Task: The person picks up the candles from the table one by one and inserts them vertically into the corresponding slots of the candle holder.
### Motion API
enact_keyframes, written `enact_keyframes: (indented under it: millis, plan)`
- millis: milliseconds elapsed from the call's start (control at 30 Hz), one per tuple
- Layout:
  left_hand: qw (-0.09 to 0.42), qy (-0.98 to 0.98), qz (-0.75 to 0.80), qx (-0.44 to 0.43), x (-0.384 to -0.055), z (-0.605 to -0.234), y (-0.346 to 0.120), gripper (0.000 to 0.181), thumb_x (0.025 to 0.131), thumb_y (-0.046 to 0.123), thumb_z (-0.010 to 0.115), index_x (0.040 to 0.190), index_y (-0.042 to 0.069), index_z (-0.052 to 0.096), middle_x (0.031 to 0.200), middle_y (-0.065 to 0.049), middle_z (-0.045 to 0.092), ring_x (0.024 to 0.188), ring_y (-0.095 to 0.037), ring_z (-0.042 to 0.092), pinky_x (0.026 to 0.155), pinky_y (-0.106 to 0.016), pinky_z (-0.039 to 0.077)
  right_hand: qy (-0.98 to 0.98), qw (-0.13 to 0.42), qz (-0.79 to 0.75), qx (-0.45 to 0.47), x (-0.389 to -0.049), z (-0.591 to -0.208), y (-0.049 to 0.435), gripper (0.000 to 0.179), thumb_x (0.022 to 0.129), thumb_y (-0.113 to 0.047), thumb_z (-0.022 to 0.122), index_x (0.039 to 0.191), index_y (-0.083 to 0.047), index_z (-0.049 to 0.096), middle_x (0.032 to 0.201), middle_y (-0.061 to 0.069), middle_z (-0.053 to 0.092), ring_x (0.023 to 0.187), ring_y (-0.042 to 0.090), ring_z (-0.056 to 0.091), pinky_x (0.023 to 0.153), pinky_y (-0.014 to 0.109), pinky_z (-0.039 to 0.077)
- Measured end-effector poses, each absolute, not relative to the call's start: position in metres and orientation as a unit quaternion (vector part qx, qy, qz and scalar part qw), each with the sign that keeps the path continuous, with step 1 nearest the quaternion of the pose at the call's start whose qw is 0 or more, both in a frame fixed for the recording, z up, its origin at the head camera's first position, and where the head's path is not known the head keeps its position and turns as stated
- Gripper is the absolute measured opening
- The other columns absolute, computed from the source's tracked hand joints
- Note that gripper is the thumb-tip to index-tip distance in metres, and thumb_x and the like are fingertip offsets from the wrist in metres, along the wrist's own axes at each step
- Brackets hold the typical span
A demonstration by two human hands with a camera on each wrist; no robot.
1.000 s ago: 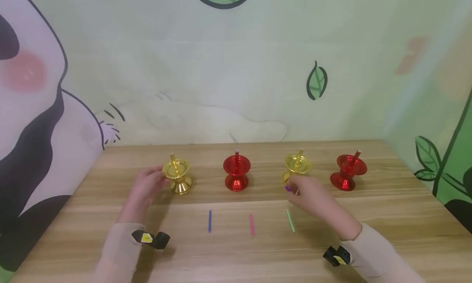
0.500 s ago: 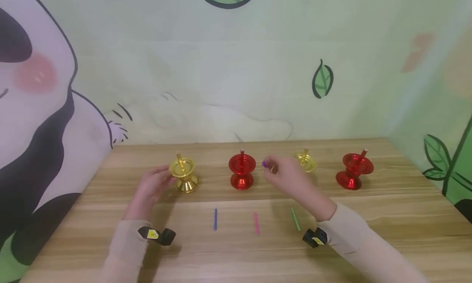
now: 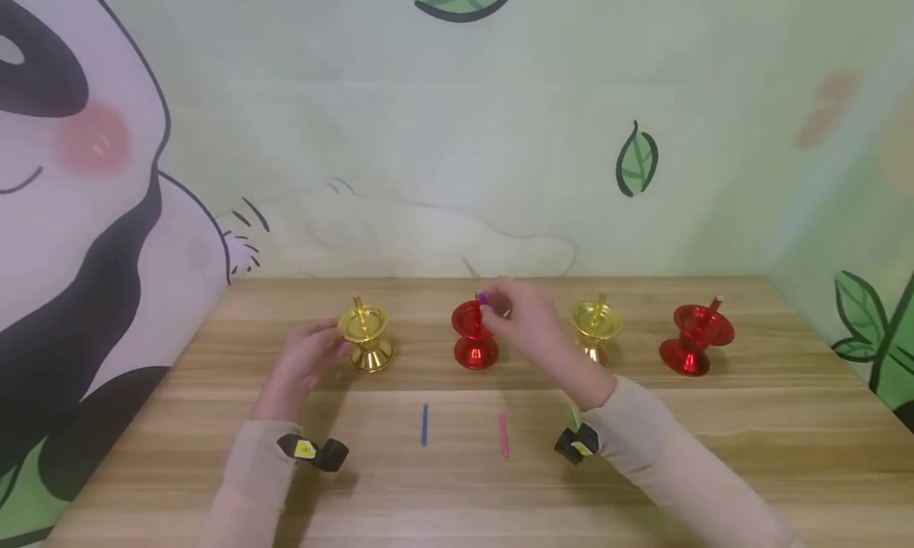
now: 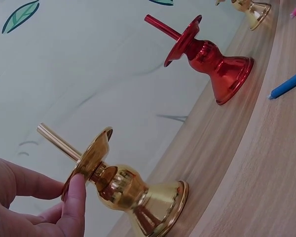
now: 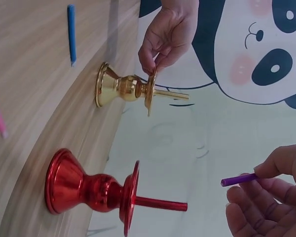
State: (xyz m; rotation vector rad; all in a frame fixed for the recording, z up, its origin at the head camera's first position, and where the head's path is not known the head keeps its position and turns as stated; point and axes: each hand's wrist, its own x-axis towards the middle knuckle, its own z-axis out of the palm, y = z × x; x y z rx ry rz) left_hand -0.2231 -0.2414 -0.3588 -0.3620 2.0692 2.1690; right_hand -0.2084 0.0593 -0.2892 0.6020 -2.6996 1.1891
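Steadying, apparently, head view: your left hand [image 3: 307, 358], nine o'clock of the leftmost gold holder [image 3: 369, 343]; your right hand [image 3: 520, 314], two o'clock of the inner red holder [image 3: 475, 342], purple candle [image 3: 482, 299] seemingly against it. Left wrist view: gold dish [image 4: 94, 154] pinched, plainer here. Right wrist view: candle pinched near one end, presumably freeing the other; apart, two o'clock from the red tube [image 5: 162, 203].
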Motion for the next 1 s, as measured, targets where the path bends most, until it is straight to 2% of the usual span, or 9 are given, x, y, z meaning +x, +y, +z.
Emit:
enact_keyframes:
  millis: [333,533,700,1000]
  plan:
    - [0.05,0.682,0.721,-0.113,-0.224,-0.362,-0.242,0.049,0.097,0.0,0.043,0.141,-0.013,0.026,0.116,-0.015,0.052,0.079,-0.001,0.058,0.08,-0.013,0.052,-0.854,0.09,0.451,0.241,-0.22,-0.293,0.035,0.016,0.088,-0.005,0.063,0.103,-0.001,0.064,0.098,0.013,0.069,0.085,0.023,0.061,0.077,0.032,0.055]
    - [0.049,0.679,0.725,-0.107,-0.225,-0.362,-0.242,0.048,0.097,-0.001,0.042,0.141,-0.014,0.026,0.117,-0.016,0.052,0.081,-0.002,0.059,0.084,-0.015,0.052,-0.849,0.119,0.445,0.258,-0.227,-0.293,0.021,0.012,0.087,-0.002,0.064,0.099,-0.001,0.064,0.094,0.013,0.069,0.083,0.022,0.063,0.076,0.031,0.056]
    - [0.052,0.687,0.718,-0.099,-0.224,-0.362,-0.244,0.049,0.098,0.002,0.042,0.142,-0.012,0.026,0.12,-0.016,0.052,0.082,0.0,0.06,0.089,-0.017,0.051,-0.848,0.114,0.439,0.273,-0.232,-0.291,0.001,0.014,0.087,-0.002,0.063,0.102,-0.001,0.064,0.097,0.012,0.069,0.085,0.022,0.064,0.075,0.027,0.056]
    - [0.051,0.692,0.715,-0.083,-0.222,-0.361,-0.246,0.049,0.098,0.001,0.043,0.14,-0.015,0.027,0.1,-0.005,0.059,0.08,-0.001,0.061,0.085,-0.017,0.053,-0.814,0.059,0.478,0.326,-0.247,-0.285,-0.034,0.015,0.089,-0.001,0.06,0.104,0.0,0.061,0.095,0.013,0.068,0.08,0.019,0.064,0.069,0.018,0.054]
